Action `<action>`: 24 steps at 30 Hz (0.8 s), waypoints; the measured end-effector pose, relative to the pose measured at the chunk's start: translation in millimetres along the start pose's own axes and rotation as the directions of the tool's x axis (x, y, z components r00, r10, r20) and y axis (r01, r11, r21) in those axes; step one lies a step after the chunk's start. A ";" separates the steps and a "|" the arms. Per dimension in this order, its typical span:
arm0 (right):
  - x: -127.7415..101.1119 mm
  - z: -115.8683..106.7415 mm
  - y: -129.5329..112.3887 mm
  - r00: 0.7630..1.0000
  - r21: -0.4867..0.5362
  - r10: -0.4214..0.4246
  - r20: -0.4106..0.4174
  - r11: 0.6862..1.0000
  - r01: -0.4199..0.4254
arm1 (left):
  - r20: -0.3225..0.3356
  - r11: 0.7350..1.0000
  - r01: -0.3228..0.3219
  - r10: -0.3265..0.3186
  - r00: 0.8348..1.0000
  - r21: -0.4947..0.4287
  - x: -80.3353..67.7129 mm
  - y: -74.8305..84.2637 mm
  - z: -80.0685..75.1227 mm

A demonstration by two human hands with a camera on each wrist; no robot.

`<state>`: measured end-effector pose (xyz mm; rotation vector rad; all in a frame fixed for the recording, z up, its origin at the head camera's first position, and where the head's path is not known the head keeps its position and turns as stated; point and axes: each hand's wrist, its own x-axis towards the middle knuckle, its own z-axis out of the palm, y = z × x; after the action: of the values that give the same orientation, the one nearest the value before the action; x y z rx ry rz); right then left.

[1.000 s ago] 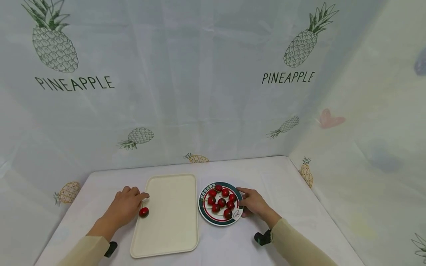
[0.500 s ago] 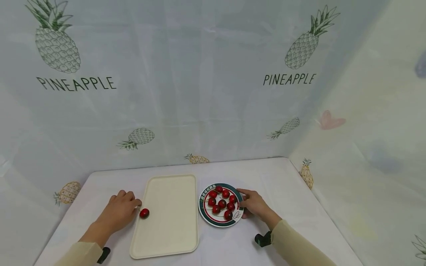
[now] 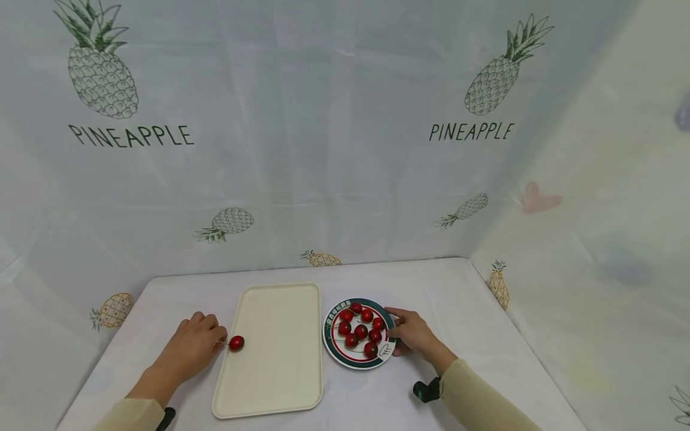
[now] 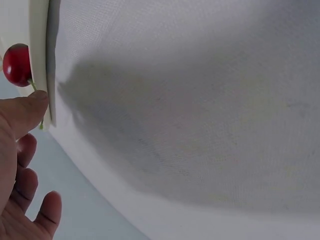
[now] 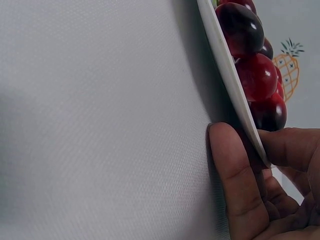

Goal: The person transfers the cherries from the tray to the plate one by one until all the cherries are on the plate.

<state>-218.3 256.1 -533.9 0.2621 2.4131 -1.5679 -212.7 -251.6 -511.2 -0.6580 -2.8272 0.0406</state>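
A single red cherry [image 3: 236,343] lies on the cream tray [image 3: 275,383], just inside its left rim, its thin green stem pointing left toward the left hand [image 3: 190,347]. That hand rests on the white tablecloth [image 3: 458,299] beside the tray, thumb tip at the stem's end over the rim; whether it pinches the stem or only touches it cannot be told. The tray's long axis runs away from the person. Just right of it stands a round plate [image 3: 336,354] of cherries [image 3: 360,330], its right edge pinched by the right hand [image 3: 412,335], thumb above and finger beneath.
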 end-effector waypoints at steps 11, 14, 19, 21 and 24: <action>-0.3 -0.5 -0.5 1.000 0.015 -0.006 0.002 1.000 0.006 | -0.048 1.000 -0.016 0.015 0.999 -0.012 1.0 5.8 -1.7; 0.3 -0.3 0.5 1.000 0.009 -0.007 -0.001 1.000 0.007 | -0.059 1.000 -0.014 0.012 0.998 -0.019 5.2 12.0 -3.6; 1.6 -0.7 1.5 1.000 0.010 -0.011 0.003 1.000 0.011 | -0.111 0.998 -0.045 0.041 0.993 -0.034 14.7 27.4 -10.7; 1.2 -1.2 1.0 1.000 0.014 -0.011 0.006 1.000 0.011 | -0.138 0.997 -0.069 0.063 0.988 -0.044 19.3 35.3 -13.4; 0.6 -2.0 0.3 1.000 0.013 -0.010 0.010 1.000 0.010 | -0.164 0.993 -0.107 0.097 0.982 -0.050 26.0 48.8 -15.9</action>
<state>-219.0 258.0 -533.6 0.2444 2.4009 -1.5850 -210.5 -196.8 -493.9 -0.7815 -2.6466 -0.0754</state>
